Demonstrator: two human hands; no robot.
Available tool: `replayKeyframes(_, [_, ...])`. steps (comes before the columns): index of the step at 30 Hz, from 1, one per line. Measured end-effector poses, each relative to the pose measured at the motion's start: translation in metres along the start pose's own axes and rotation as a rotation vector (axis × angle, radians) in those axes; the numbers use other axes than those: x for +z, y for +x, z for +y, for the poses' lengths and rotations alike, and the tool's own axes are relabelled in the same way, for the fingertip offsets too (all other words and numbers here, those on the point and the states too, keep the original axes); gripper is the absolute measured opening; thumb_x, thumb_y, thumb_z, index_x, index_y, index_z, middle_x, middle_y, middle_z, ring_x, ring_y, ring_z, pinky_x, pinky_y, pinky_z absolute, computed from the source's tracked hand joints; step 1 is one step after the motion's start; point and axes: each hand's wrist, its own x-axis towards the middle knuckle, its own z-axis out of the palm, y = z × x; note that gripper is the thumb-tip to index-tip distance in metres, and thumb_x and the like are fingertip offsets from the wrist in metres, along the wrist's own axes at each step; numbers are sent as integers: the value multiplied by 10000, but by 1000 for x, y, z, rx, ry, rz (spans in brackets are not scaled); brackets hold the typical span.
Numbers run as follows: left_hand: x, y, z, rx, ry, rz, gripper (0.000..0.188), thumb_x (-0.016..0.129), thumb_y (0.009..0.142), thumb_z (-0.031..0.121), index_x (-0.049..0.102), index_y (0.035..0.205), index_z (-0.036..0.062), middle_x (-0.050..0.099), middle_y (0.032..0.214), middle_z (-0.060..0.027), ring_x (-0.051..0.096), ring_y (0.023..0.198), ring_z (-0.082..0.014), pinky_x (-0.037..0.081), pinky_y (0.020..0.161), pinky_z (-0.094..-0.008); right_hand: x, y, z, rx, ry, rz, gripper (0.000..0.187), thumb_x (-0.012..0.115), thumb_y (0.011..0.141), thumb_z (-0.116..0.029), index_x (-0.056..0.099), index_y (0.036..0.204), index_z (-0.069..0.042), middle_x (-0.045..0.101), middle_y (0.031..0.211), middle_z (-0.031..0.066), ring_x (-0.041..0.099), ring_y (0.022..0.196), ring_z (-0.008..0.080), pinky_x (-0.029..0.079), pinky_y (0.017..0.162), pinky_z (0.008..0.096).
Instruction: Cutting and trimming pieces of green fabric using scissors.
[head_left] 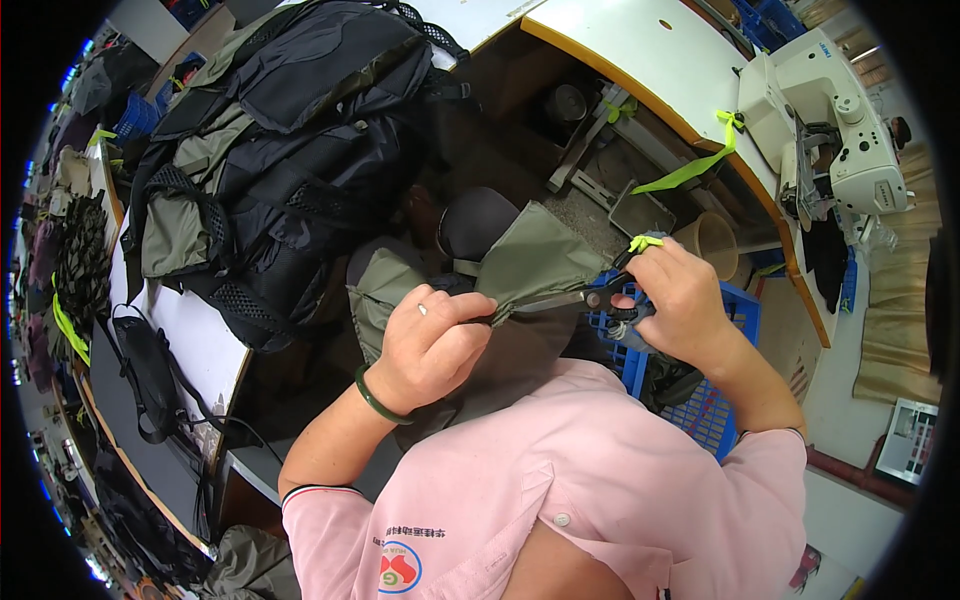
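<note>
My left hand (432, 345) is closed on the edge of an olive-green fabric piece (540, 255), pinching it above my lap. Scissors (560, 299) are in my right hand (680, 297), whose fingers wrap round the dark handles. The blades point left along the fabric's lower edge, with the tip close to my left fingertips. A bright yellow-green strip (645, 243) is tied at the scissors' handle. Whether the blades are cutting cloth at this moment I cannot tell.
A large black and olive backpack (290, 150) lies on the white table at the left. A white sewing machine (830, 120) stands on the table at the right. A blue plastic basket (705, 415) sits beside me, below the table. Black straps (150, 370) lie at the left table edge.
</note>
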Motion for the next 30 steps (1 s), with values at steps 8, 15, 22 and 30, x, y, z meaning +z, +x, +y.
replayKeyframes(8, [-2,0,-1,38,43,-33,207,682,640,-16,576,809,43,648,952,-93,509,577,-167,376,536,-301,-2,-3,5,-98,-202,122,238,735,611,-74,569,781,-65,548,741,69,563,698,255,475,590,349])
replayKeyframes(15, [4,7,-3,51,68,-45,202,671,633,-5,578,805,42,652,958,-94,499,570,-163,373,533,-300,1,1,13,-82,-108,98,213,738,649,-92,579,789,-64,555,736,74,561,689,258,476,582,355])
replayKeyframes(22, [3,9,-1,38,19,-25,216,701,671,-52,577,824,37,645,944,-121,527,593,-235,390,541,-350,26,-20,-1,143,210,44,238,764,658,-159,632,832,-64,619,784,98,607,747,318,491,615,415])
replayKeyframes(30, [0,0,8,-19,76,-47,246,676,681,-80,546,818,78,642,917,-75,540,636,-242,395,567,-358,40,-25,-23,635,1206,22,345,812,800,-307,589,828,-44,579,741,18,556,761,77,474,702,281])
